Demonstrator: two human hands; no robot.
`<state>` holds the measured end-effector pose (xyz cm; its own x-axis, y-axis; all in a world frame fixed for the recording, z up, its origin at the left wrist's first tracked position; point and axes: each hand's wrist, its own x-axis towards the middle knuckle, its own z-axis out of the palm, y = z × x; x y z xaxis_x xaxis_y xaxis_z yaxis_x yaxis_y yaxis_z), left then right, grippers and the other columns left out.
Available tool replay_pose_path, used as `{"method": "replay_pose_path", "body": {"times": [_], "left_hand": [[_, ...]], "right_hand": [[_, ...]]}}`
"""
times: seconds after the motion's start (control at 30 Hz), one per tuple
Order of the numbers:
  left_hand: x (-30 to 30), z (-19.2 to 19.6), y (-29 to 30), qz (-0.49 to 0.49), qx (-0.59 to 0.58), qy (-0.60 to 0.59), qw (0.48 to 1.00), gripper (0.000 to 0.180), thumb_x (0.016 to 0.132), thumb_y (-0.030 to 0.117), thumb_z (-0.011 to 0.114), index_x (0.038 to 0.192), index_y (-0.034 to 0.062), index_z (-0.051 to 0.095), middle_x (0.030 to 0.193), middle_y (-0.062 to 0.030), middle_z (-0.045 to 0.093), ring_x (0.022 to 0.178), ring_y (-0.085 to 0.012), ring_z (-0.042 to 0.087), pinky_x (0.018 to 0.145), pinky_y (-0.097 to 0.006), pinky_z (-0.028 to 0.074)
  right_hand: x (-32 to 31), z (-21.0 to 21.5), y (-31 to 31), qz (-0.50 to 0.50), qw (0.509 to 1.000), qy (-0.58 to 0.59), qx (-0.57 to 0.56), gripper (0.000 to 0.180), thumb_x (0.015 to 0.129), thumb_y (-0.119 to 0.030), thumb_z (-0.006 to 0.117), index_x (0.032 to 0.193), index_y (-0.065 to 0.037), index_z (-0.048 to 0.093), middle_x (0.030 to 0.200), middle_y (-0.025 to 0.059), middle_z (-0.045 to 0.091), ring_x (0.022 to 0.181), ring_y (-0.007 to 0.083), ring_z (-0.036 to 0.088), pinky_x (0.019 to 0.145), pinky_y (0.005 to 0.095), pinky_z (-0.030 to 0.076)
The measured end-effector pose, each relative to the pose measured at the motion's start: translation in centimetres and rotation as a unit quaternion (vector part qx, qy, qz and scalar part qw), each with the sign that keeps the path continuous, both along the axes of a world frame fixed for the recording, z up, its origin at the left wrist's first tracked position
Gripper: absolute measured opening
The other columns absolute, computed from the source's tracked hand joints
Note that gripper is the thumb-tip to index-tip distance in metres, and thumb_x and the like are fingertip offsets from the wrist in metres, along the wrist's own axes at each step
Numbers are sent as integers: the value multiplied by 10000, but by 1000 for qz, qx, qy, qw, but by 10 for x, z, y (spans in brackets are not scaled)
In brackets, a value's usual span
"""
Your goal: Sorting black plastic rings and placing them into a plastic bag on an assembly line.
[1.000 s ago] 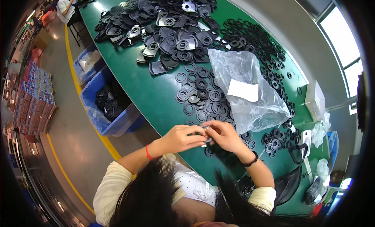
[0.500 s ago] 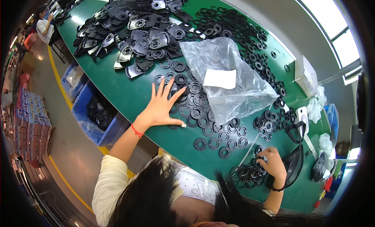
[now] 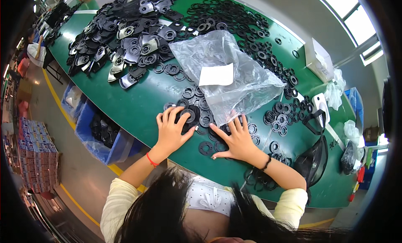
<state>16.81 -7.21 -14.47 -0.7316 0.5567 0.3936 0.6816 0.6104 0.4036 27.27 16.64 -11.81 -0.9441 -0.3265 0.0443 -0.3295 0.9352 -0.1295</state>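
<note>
My left hand [image 3: 170, 132] curves over a cluster of flat black rings [image 3: 205, 118] on the green table, its fingers apart and their tips on the rings. Over the near side of the same cluster, my right hand [image 3: 239, 141] lies with its fingers spread. Its fingertips reach the near edge of a clear plastic bag [image 3: 261, 87]. A blank-looking white paper [image 3: 216, 75] rests on that bag. Some rings are hidden under the bag and under both hands. Thinner black rings [image 3: 261, 182] lie heaped beside my right forearm, which partly covers them.
Black and silver molded parts [image 3: 138, 48] are piled at the far left. More black rings [image 3: 226, 15] spread along the far edge. A black mesh pouch [image 3: 312, 161], a white device [image 3: 320, 105] and a white box [image 3: 318, 61] stand right. Blue bins [image 3: 100, 138] sit below the left edge.
My right hand has left the thin-ring heap and moved left onto the ring cluster. My left hand has drawn nearer to me, and rings under it have bunched together.
</note>
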Motion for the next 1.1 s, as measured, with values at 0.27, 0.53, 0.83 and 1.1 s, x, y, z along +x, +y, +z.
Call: {"method": "replay_pose_path", "body": {"times": [0.27, 0.53, 0.83, 1.1], "left_hand": [[17, 2, 23, -20, 63, 2, 998, 400, 695, 161, 798, 1011, 65, 573, 1071, -153, 536, 966, -364, 540, 780, -452, 456], [-3, 14, 27, -85, 146, -55, 984, 294, 732, 45, 733, 991, 65, 596, 928, -107, 570, 690, -301, 616, 587, -373, 508], [12, 47, 36, -268, 147, -31, 951, 363, 662, 49, 757, 1000, 58, 626, 977, -113, 599, 715, -255, 644, 598, -324, 534], [7, 89, 112, -345, 179, -35, 921, 304, 742, 54, 684, 1026, 73, 579, 954, -119, 551, 659, -297, 618, 553, -360, 515]], "right_hand": [[-24, -23, 6, 12, 993, 112, -37, 564, 776, -619, 620, 1177, -223, 628, 1348, 203, 432, 1255, 431, 372, 988, 638, 263], [-24, -14, 34, 30, 987, 159, 4, 255, 781, -263, 680, 990, -157, 580, 1083, 111, 532, 978, 294, 518, 764, 387, 467], [-8, 4, 71, -15, 992, 125, 2, 285, 727, -207, 711, 964, -146, 565, 1058, 95, 572, 931, 254, 567, 695, 360, 521], [-11, 75, 94, -221, 903, -111, -350, 207, 816, -158, 700, 822, -19, 546, 659, 47, 507, 594, 86, 441, 564, 266, 400]]}}
